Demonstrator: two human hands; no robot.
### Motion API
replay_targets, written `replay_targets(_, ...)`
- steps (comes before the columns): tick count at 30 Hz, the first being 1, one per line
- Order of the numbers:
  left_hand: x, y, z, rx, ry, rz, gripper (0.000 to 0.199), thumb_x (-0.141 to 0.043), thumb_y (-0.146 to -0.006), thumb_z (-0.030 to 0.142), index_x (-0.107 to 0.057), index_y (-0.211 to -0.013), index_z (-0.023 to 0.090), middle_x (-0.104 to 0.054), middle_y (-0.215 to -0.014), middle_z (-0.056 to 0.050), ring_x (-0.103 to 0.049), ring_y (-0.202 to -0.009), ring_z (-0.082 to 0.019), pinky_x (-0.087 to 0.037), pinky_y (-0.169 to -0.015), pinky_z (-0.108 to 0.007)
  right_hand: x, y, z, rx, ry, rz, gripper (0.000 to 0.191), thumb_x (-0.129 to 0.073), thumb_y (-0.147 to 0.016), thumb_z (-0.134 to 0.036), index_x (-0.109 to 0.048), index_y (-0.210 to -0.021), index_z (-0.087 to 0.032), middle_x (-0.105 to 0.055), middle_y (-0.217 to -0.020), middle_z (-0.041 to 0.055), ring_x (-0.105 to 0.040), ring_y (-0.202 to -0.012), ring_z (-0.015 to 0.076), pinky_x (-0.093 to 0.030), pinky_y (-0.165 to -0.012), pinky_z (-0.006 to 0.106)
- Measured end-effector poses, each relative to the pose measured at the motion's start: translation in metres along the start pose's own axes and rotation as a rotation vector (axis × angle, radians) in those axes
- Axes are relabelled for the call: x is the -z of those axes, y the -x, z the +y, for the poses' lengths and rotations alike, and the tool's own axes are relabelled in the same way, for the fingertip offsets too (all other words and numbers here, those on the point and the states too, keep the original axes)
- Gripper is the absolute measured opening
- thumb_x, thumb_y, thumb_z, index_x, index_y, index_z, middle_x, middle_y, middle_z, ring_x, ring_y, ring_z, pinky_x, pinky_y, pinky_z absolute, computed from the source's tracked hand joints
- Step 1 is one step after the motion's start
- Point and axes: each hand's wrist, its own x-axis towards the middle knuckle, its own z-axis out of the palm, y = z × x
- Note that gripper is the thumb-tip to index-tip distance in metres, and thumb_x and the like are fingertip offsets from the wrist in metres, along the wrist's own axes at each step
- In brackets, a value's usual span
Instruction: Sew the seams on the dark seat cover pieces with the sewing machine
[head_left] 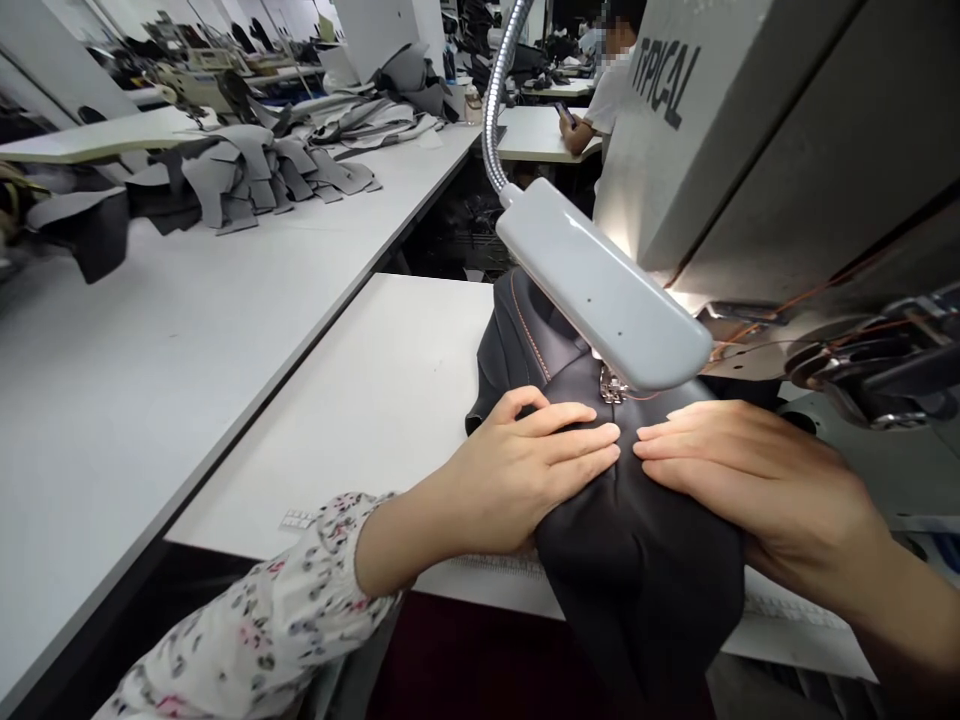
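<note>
Dark grey sewn material (637,560) with a line of orange stitching lies under the presser foot (613,385) of a sewing machine (720,150) and hangs over the table's front edge. My left hand (536,460) rests flat on it, left of a seam, fingers stretched toward the foot. On the seam's other side my right hand (757,470) lies flat too, its fingertips a small gap from the left ones. Both hands press from above and grip nothing. Orange thread runs from the machine to the needle area, which a lamp head (607,290) partly covers.
The lamp hangs on a bendable metal neck (491,100) close above the work. Left of the sewing table (360,400) runs a long white table (150,350) bearing grey cut pieces (255,170). Behind the machine a person (611,90) holds a phone. A measuring tape strip (499,566) runs along the front edge.
</note>
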Motion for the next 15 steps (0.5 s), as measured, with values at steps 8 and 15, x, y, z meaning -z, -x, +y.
replay_targets(8,0.006,0.000,-0.010,-0.054,-0.040,-0.020,0.040,-0.046,-0.102,0.018,-0.066,-0.137,0.018,-0.067,-0.147,0.001,-0.058,-0.133,-0.024,-0.029,-0.116,-0.038,-0.008,0.017,0.010,0.011,0.056,-0.015,0.031,-0.054,-0.094,0.001,-0.066,-0.116,-0.017,-0.077,-0.117,0.0075,-0.071,-0.113,0.0191,-0.052,-0.105,0.036)
replay_targets(15,0.010,-0.006,-0.022,-0.022,0.134,-0.037,0.044,-0.054,-0.096,0.016,-0.068,-0.137,0.025,-0.069,-0.144,0.000,-0.057,-0.136,-0.028,-0.028,-0.128,-0.048,-0.010,0.012,0.017,0.004,0.093,0.024,0.027,-0.056,-0.096,-0.002,-0.066,-0.114,-0.019,-0.076,-0.114,0.0085,-0.071,-0.113,0.0208,-0.052,-0.107,0.038)
